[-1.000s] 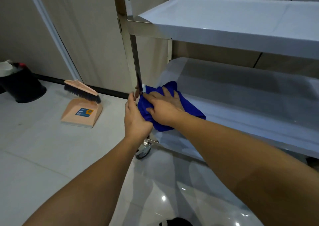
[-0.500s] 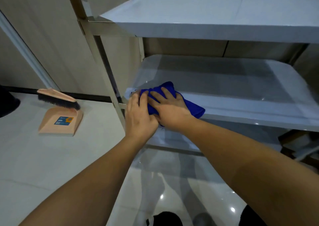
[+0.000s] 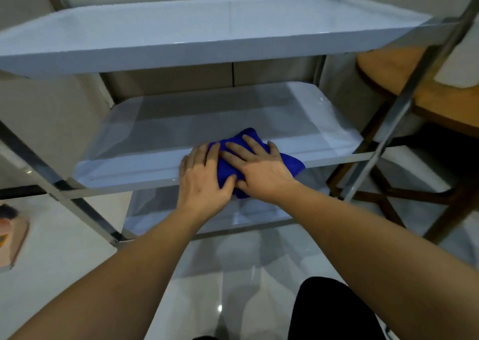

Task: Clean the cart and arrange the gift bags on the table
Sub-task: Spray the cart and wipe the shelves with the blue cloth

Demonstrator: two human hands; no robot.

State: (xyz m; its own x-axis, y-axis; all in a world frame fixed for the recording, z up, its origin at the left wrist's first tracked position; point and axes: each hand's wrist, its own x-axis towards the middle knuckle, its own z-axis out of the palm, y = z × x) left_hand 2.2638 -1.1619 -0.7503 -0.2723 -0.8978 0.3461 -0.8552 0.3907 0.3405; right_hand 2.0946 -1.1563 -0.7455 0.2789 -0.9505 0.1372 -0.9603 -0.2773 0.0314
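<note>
A steel cart with three shelves fills the view; its middle shelf (image 3: pixel 134 166) is at hand height. A blue cloth (image 3: pixel 228 163) lies bunched on that shelf's front rim. My left hand (image 3: pixel 202 176) presses flat on the cloth's left side, fingers straight. My right hand (image 3: pixel 259 163) lies flat over the cloth's right side, fingers spread, thumb against the left hand. The cloth hangs slightly over the rim. No gift bags are in view.
The top shelf (image 3: pixel 181 46) overhangs above and the bottom shelf (image 3: pixel 181 210) sits below. A wooden table (image 3: pixel 440 101) stands to the right behind the cart's post (image 3: pixel 404 106). A peach dustpan (image 3: pixel 13 236) lies on the tiled floor at far left.
Both hands and the cloth have slid right along the middle shelf's front rim, from the left post to near the middle. The view has swung right, revealing the wooden table.
</note>
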